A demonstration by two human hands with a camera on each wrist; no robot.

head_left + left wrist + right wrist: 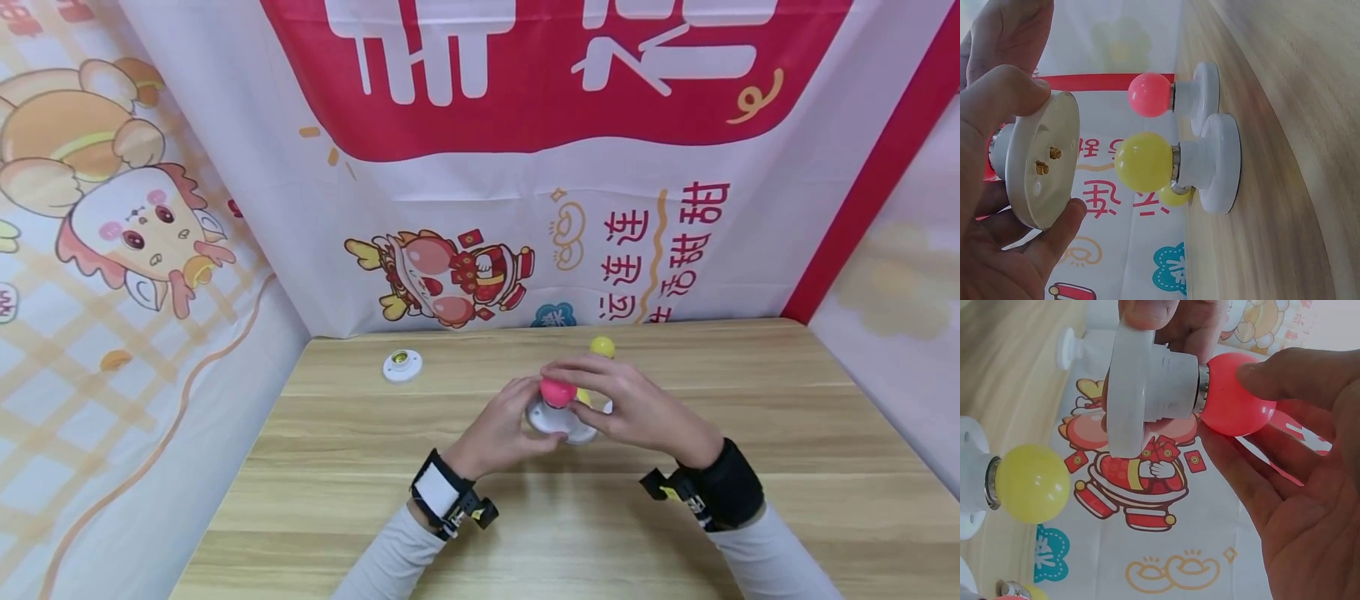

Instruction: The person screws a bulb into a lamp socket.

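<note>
A round white lamp socket is held off the table by my left hand, thumb and fingers gripping its base at the rim. Its hollow underside, with two brass screws, faces the left wrist camera. A pinkish-red light bulb sits in the socket's mouth, a silver strip of its metal cap showing. My right hand holds this bulb, the thumb on one side and fingers on the other. Just beyond stands another white socket with a yellow bulb in it.
Behind that is a white socket carrying a red bulb. A loose yellow bulb lies near the table's back edge. At the back left, a bulbless white socket rests on the wooden table. Printed cloth hangs behind.
</note>
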